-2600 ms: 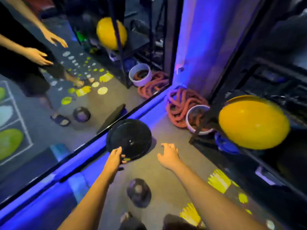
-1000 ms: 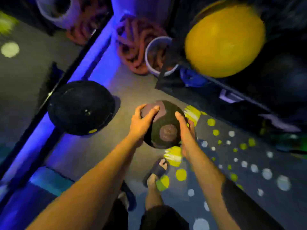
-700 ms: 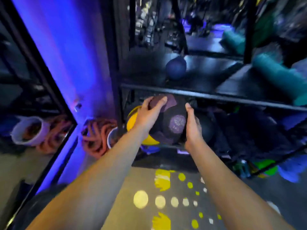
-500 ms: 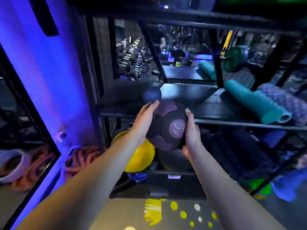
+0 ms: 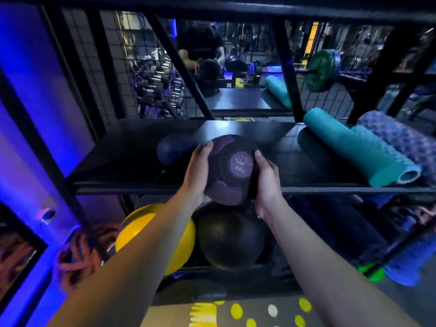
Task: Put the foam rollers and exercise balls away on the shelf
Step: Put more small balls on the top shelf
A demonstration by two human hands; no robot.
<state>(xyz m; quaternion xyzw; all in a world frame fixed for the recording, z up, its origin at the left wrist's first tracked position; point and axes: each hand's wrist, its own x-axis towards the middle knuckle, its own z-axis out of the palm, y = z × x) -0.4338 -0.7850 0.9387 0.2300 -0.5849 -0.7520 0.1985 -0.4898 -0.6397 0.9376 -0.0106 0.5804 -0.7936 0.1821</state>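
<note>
I hold a dark purple-patched exercise ball [image 5: 232, 168] between both hands at the front edge of the black middle shelf [image 5: 122, 156]. My left hand [image 5: 197, 171] grips its left side and my right hand [image 5: 266, 178] grips its right side. A dark blue ball [image 5: 171, 149] lies on the shelf just behind and left of it. A teal foam roller [image 5: 354, 145] and a purple bumpy roller [image 5: 401, 138] lie on the right of the same shelf. Below, a yellow ball [image 5: 181, 246] and a black ball [image 5: 231, 239] sit on the lower shelf.
Black rack posts [image 5: 289, 74] and a diagonal brace [image 5: 179, 64] cross the mirrored back of the shelf. A coiled orange rope [image 5: 77, 258] lies on the floor at the lower left by a blue-lit wall [image 5: 28, 74]. Dark fabric items [image 5: 330, 223] fill the lower shelf's right side.
I picked the purple-patched ball off the floor with both hands and lifted it up to the middle shelf; the view rose from the floor to the rack.
</note>
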